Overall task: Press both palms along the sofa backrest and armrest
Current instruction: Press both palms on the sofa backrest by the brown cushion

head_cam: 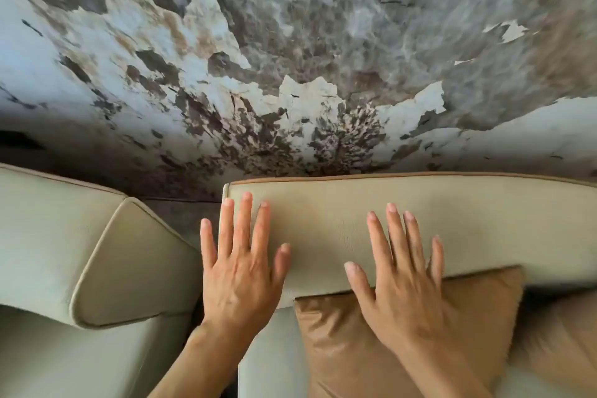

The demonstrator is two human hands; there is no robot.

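Forearms reach up from the near edge, mine, both bare. Nearest lies a tan cushion [381, 342] leaning against the front of the sofa backrest [323, 226]; the heel of my right hand [403, 287] sits over its upper edge, fingers spread flat and apart on the cream backrest top, gripping nothing. My left hand [240, 271] lies palm down at the backrest's left end, fingers splayed, the little finger hanging past the left edge. Beyond the gap to the left stands a second cream seat with a piped armrest [129, 268]. Farther off, behind the backrest's far edge, rises a wall [290, 42] of peeling, stained paint.
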